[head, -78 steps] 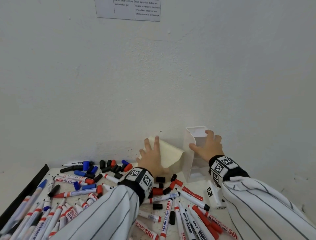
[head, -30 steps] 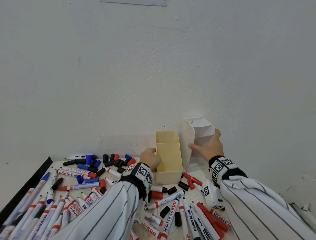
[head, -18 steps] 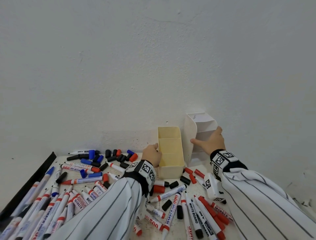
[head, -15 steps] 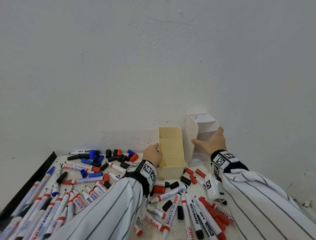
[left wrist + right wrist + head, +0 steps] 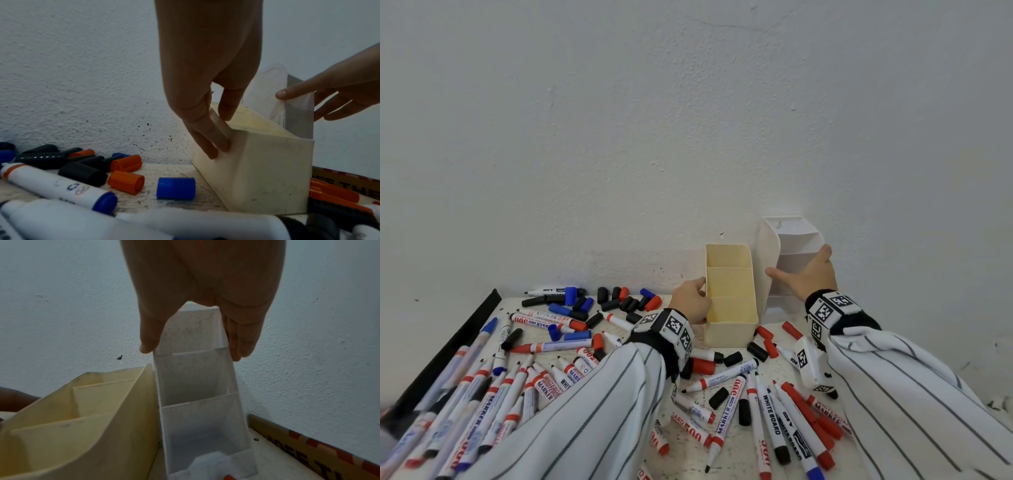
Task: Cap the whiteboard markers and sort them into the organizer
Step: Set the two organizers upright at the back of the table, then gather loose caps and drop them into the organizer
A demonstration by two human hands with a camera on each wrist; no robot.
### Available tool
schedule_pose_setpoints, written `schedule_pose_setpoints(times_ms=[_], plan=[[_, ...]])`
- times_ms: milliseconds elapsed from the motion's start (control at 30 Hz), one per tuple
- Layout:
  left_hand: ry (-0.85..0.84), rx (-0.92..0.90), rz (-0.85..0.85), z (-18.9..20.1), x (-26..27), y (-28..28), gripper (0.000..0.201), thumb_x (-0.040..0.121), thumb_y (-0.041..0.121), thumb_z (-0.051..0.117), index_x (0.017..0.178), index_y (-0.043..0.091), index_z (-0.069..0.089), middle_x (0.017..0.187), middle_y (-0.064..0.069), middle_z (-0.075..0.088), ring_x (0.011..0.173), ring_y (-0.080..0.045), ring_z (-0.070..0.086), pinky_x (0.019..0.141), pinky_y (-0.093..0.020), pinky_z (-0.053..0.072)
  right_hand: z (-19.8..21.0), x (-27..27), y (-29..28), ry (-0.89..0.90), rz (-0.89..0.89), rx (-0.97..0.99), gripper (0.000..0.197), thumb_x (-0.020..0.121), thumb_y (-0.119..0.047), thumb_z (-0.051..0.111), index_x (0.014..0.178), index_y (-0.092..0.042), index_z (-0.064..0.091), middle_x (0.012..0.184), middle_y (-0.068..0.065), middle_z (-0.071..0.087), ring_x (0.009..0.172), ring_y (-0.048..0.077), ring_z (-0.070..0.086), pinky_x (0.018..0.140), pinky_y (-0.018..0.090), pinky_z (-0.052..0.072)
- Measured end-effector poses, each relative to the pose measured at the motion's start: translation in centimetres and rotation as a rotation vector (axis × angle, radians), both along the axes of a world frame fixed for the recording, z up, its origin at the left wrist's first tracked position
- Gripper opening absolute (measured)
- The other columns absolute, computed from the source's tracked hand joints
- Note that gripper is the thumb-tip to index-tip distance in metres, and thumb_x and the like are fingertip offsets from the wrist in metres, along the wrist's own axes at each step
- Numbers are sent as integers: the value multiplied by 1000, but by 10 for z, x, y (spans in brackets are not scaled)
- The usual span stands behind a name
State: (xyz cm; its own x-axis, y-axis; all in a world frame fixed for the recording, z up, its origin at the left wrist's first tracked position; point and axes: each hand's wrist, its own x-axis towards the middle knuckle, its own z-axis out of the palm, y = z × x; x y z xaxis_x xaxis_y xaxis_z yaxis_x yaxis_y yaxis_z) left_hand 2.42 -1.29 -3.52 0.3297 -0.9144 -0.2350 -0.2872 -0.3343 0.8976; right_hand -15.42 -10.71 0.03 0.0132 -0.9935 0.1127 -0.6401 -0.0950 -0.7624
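From up at head height, two organizers stand side by side against the white wall (image 5: pixel 688 120) at the back of the table (image 5: pixel 619 308): a cream organizer (image 5: pixel 731 310) and, touching its right side, a taller white organizer (image 5: pixel 787 246). The left hand (image 5: pixel 690 301) grips the cream one's left wall, and the right hand (image 5: pixel 808 274) spans the open face of the white one, thumb on its left edge, fingers on the right edge. Whiteboard markers (image 5: pixel 774 418) and loose caps (image 5: pixel 619 301) lie scattered all over the tabletop in front and to the left, red, blue and black mixed, many markers uncapped. None sits in either organizer.

Down at the left wrist now: the fingers (image 5: pixel 207 134) run down the outside of the cream organizer (image 5: pixel 263 170) and the thumb hooks over its rim, so that wall is pinched. A blue cap (image 5: pixel 175 188) and orange caps (image 5: pixel 125 181) lie just beside its base, with a blue-tipped marker (image 5: pixel 57 186) nearer the camera. The right hand (image 5: pixel 337 91) reaches in from the right, one fingertip on the white organizer (image 5: pixel 275 91).

Over to the right wrist: the right hand (image 5: pixel 205 296) clasps the white organizer (image 5: pixel 197 394) across its width, thumb one side, fingers the other. Its stepped compartments are bare, and the cream organizer (image 5: pixel 82 426) stands against its left.
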Motion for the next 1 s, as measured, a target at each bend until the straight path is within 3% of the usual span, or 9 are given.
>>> schedule_pose_setpoints(times_ms=[133, 300, 433, 500, 567, 633, 733, 867, 1000], plan=[[7, -13, -2, 0, 1, 4, 58, 91, 0, 45, 145, 14, 29, 104, -5, 53, 105, -33, 61, 87, -44, 54, -1, 3, 1, 10, -14, -7, 105, 65, -36, 81, 139, -5, 12, 135, 20, 39, 121, 34, 44, 95, 41, 42], [-23, -1, -39, -2, 3, 5, 61, 91, 1, 47, 146, 15, 25, 133, -14, 51, 109, -31, 59, 90, -45, 52, -3, 4, -1, 4, -1, 3, 107, 66, -36, 81, 140, -6, 10, 136, 20, 39, 121, 35, 44, 96, 42, 41], [-97, 29, -50, -2, 2, 10, 62, 91, 5, 49, 147, 14, 24, 135, -13, 49, 112, -29, 56, 95, -40, 49, -4, -1, 0, -25, 23, 30, 116, 66, -33, 81, 145, -11, -2, 143, 21, 31, 129, 35, 38, 105, 44, 35], [-177, 48, -7, -2, -1, 17, 59, 89, 8, 52, 143, 12, 31, 128, -12, 54, 108, -26, 58, 90, -34, 51, -7, -3, 1, -20, 20, 70, 118, 66, -34, 81, 145, -12, -3, 144, 21, 29, 130, 36, 36, 107, 47, 34], [-273, 55, 37, -1, -5, 28, 43, 87, 13, 56, 128, 14, 43, 107, -9, 60, 93, -22, 60, 78, -31, 51, -15, -7, 2, 36, -45, 124, 101, 69, -37, 77, 142, -8, 14, 139, 20, 35, 124, 38, 41, 102, 47, 38], [-374, 78, -16, 0, -10, 40, 24, 84, 18, 58, 106, 18, 47, 90, -1, 58, 78, -15, 56, 67, -25, 46, -19, -10, 9, 226, -82, 188, 66, 79, -33, 64, 130, -1, 38, 125, 18, 45, 111, 35, 48, 92, 38, 43], [-490, 199, -204, -3, -16, 54, 11, 80, 28, 63, 89, 23, 58, 93, 2, 62, 82, -12, 58, 76, -25, 51, -28, -13, 22, 408, 74, 209, 28, 87, -19, 54, 106, -1, 59, 98, 11, 59, 87, 26, 55, 77, 29, 45], [-654, 381, -401, -13, -24, 65, 26, 77, 40, 69, 96, 22, 67, 98, 6, 66, 93, -11, 60, 81, -26, 49, -44, -4, 41, 446, 397, 210, 26, 92, -14, 50, 115, -12, 62, 118, 4, 62, 108, 19, 57, 94, 27, 41], [-820, 416, -387, -22, -30, 68, 31, 81, 37, 66, 108, 21, 64, 108, 1, 63, 99, -17, 60, 89, -33, 49, -60, 3, 44, 543, 514, 151, 30, 92, -9, 44, 119, -9, 58, 124, 11, 56, 109, 24, 54, 92, 24, 40]])
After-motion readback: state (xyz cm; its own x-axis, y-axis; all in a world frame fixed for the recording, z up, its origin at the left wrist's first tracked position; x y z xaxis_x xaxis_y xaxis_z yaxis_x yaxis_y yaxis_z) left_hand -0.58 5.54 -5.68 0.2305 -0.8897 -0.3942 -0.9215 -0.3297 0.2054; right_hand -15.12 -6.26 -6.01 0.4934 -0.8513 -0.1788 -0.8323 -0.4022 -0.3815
